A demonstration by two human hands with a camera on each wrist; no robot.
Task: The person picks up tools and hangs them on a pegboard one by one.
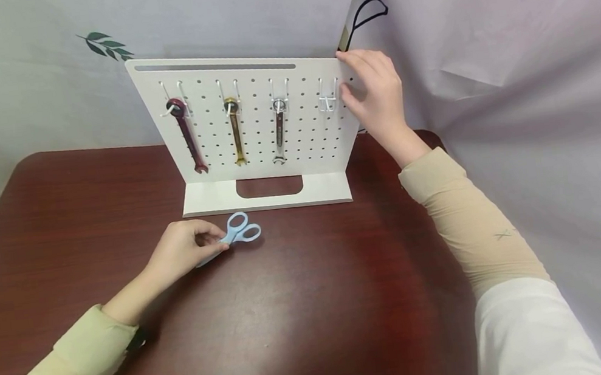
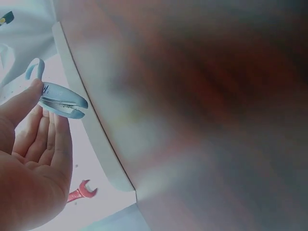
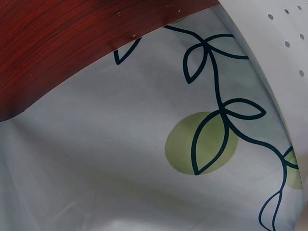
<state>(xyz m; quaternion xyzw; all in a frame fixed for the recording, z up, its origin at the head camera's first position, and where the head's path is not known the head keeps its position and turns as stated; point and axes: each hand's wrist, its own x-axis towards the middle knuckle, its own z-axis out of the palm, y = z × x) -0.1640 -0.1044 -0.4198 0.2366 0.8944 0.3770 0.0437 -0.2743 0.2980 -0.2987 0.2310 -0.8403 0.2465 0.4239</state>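
My left hand (image 1: 182, 246) pinches a pair of light blue scissors (image 1: 233, 236) between thumb and fingers, low in front of the white pegboard (image 1: 265, 192). The handle loops point away toward the board. In the left wrist view, the scissors (image 2: 62, 96) are seen nearly edge-on, with the thumb pressed on them. My right hand (image 1: 375, 88) holds the pegboard's upper right corner, its thumb at the front face beside a white hook (image 1: 327, 103) with nothing hanging on it. The right wrist view hardly shows this hand, only the board's edge (image 3: 269, 77).
Three wrenches hang on other hooks: a red one (image 1: 187, 135), a gold one (image 1: 236, 133) and a silver one (image 1: 279, 131). The board stands near the back of a dark red wooden table (image 1: 291, 310). Behind it hangs a pale cloth (image 1: 260, 8) with leaf prints.
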